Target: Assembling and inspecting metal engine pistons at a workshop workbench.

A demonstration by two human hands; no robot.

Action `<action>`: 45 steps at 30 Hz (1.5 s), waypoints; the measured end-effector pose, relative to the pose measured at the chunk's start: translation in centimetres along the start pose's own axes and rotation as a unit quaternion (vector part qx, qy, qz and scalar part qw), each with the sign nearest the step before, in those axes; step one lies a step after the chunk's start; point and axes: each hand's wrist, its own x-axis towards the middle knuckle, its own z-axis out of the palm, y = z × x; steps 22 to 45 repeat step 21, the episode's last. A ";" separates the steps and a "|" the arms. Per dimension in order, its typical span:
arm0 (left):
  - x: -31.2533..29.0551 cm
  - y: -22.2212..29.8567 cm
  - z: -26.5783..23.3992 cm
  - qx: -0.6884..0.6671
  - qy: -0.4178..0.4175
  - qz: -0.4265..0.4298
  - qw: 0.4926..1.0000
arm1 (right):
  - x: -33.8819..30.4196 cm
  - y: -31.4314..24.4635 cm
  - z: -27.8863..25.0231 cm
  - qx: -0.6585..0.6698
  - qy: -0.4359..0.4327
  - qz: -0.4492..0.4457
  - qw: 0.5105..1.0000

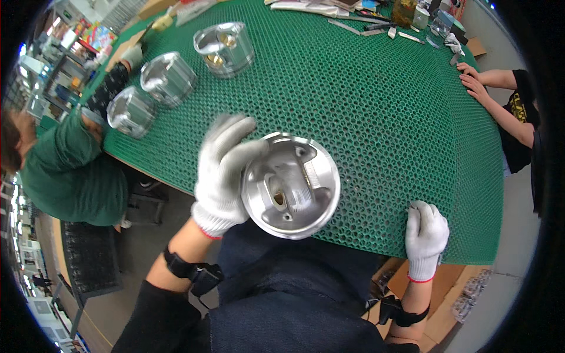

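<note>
Piston (291, 185) underside up, gripped by my L hand (220, 176); R hand (426, 230) clenched on green mat (376, 112) edge, holding nothing else.

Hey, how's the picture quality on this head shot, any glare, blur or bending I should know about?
Head view: strong fisheye, so the green mat edge curves and the corners go black; bright glare on the metal piston in the left hand and on the three pistons behind; the left glove looks slightly washed out; the right hand and centre stay sharp, the rim softer.
</note>
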 end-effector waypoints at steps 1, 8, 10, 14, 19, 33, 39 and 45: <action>-1.2 -0.8 1.2 -0.079 0.041 -0.097 0.991 | 0.2 -0.5 0.0 0.007 0.005 -0.003 1.000; 7.7 6.3 -0.2 0.003 -0.235 0.131 0.963 | 0.2 -2.1 -1.6 0.147 -0.044 0.012 0.988; 6.7 8.5 0.3 -0.031 -0.267 0.138 0.953 | 0.3 -4.1 -2.6 0.278 -0.080 -0.001 0.957; 5.5 9.0 1.0 0.032 -0.229 0.145 0.962 | 1.6 -6.8 -2.3 0.407 -0.104 0.006 0.908; 5.9 9.3 1.3 0.028 -0.248 0.128 0.960 | 3.1 -7.6 -2.1 0.412 -0.144 0.022 0.899; 6.1 9.2 1.4 0.048 -0.272 0.138 0.951 | 2.7 -7.6 -1.8 0.435 -0.131 0.040 0.890; 6.1 9.2 1.4 0.048 -0.272 0.138 0.951 | 2.7 -7.6 -1.8 0.435 -0.131 0.040 0.890; 6.1 9.2 1.4 0.048 -0.272 0.138 0.951 | 2.7 -7.6 -1.8 0.435 -0.131 0.040 0.890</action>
